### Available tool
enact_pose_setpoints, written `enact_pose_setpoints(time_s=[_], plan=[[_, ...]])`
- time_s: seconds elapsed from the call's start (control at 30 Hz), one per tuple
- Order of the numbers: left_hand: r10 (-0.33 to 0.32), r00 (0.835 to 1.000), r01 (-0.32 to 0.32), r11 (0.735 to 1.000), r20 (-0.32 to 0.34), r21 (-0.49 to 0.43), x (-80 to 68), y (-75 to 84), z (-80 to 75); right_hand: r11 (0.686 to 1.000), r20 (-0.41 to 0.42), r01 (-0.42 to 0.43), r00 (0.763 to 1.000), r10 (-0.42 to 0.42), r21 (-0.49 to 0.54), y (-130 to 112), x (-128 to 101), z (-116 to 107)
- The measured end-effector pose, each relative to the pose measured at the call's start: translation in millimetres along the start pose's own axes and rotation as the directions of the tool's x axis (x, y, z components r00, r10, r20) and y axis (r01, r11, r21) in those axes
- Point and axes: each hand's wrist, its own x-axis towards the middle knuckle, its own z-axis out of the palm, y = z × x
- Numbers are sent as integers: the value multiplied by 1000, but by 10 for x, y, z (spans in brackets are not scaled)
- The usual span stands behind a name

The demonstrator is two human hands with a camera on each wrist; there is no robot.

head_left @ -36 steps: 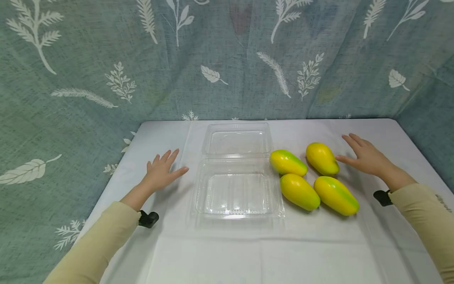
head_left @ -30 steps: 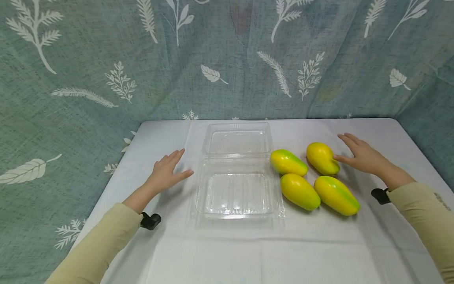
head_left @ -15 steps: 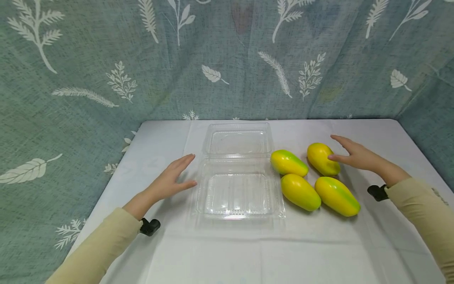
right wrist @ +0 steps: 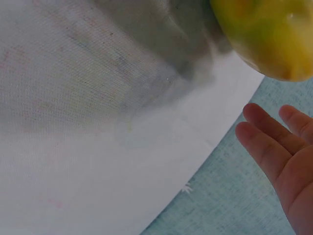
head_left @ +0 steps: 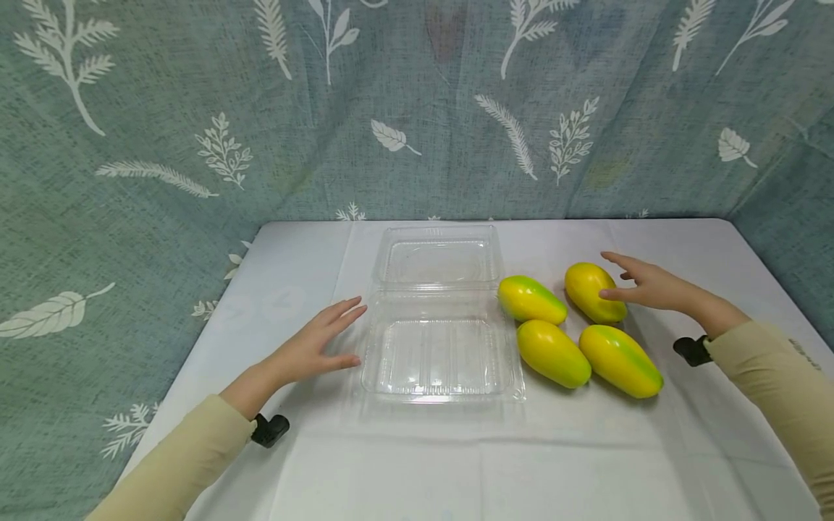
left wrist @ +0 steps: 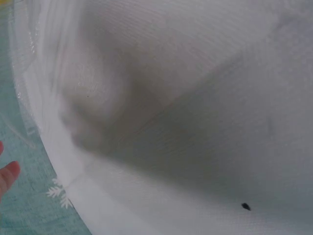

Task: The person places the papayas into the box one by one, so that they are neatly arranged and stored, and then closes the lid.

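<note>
The right hand, fingers spread, is hovering by the farthest smooth, oval yellow mango on the white-covered table; a glancing touch could be rolling it away. The left hand, fingers spread, is hanging beside the open clear-plastic box, which brushing could be shifting.

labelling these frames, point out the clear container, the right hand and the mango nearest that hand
Clear container [head_left: 438, 358], head view: floor of its near half.
Right hand [head_left: 654, 287], head view: back of the hand.
Mango [head_left: 584, 283], head view: its upper side.
</note>
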Motion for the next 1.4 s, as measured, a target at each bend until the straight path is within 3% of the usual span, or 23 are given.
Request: enact_pose_setpoints(time_s=[0.47, 0.73, 1.4], plan=[[171, 985, -171, 985, 28, 6, -101, 35, 127, 995, 46, 47, 998, -51, 87, 21, -9, 79], [234, 972, -234, 972, 0, 34, -127, 48, 180, 996, 56, 28, 998, -32, 79, 24, -1, 104], [190, 979, -193, 980, -72, -38, -227, -25, 249, 989, 39, 51, 998, -57, 138, 100, 72, 165]])
